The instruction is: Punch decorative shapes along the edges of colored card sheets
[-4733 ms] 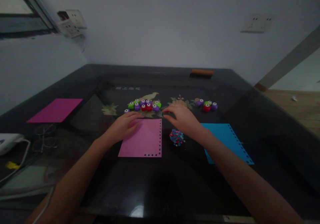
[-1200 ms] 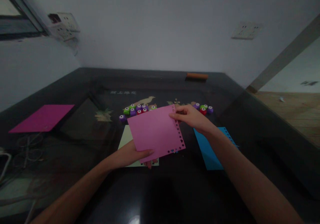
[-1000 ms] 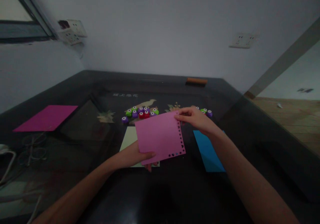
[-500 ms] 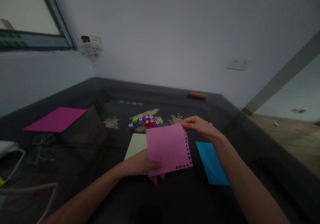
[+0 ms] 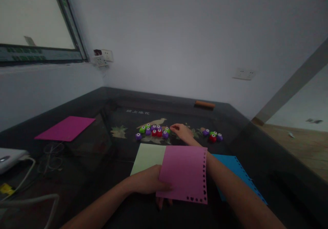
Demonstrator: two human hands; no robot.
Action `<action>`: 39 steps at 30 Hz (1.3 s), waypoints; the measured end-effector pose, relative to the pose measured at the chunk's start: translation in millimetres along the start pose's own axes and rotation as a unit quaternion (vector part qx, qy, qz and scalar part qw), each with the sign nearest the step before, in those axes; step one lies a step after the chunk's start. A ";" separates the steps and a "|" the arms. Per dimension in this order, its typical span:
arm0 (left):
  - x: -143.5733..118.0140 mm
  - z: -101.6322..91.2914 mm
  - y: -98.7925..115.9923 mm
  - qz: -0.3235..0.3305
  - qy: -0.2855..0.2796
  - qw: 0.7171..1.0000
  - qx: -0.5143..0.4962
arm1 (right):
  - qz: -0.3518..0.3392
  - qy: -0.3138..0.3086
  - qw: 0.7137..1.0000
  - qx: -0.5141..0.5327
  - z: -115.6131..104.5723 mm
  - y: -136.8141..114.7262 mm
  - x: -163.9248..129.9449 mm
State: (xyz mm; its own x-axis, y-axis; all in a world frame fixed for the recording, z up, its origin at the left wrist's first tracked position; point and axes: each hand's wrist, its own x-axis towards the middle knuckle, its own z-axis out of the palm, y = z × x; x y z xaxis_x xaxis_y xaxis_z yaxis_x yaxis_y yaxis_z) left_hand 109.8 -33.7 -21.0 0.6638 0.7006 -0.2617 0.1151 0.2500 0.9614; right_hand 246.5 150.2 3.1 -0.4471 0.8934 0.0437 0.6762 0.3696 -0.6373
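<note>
The pink paper, lower middle, looks light and bendy — the left hand pinches its plain edge, a good spot. Above, the right hand curls by little blocks — I can't tell if it's empty.

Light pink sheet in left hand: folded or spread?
Spread: the light pink sheet shows one broad face, no fold visible, the left hand holding its lower left side.
</note>
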 end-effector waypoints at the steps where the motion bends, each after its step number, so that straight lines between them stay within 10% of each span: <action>1: -0.1 -0.7 -0.7 0.001 0.005 1.000 0.000 | 0.000 0.006 1.000 -0.013 2.7 -3.7 -0.9; 23: 3.1 1.6 -5.5 0.002 0.015 1.000 -0.022 | -0.022 0.030 0.997 -0.062 22.6 7.2 10.8; 39: 0.3 4.5 8.0 -0.020 0.032 0.999 0.001 | 0.023 0.037 0.968 0.246 -28.5 38.8 -45.6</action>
State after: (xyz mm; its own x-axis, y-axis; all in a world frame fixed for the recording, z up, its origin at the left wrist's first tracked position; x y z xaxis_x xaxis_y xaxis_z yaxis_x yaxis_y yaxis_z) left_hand 114.3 -34.5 -13.0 0.6105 0.7309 -0.3052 0.1429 0.2774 0.9501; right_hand 309.8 131.0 -1.7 -0.3686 0.9282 0.0501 0.3254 0.1793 -0.9284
